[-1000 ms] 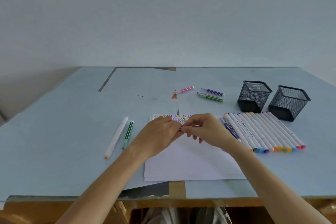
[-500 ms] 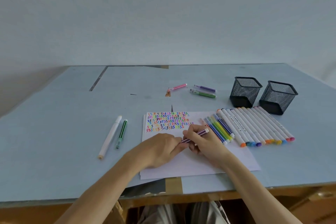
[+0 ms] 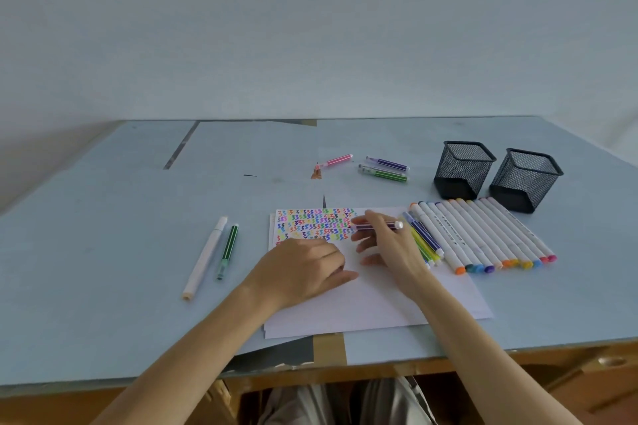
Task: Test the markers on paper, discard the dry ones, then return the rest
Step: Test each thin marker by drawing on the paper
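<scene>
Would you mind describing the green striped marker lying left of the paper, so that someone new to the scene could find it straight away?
Start at the white paper in the middle of the blue table and look to its left, where two pens lie side by side. The green striped marker is the one nearer the paper. It is shorter and dark green, while its neighbour, the white marker, is longer and pale.
</scene>
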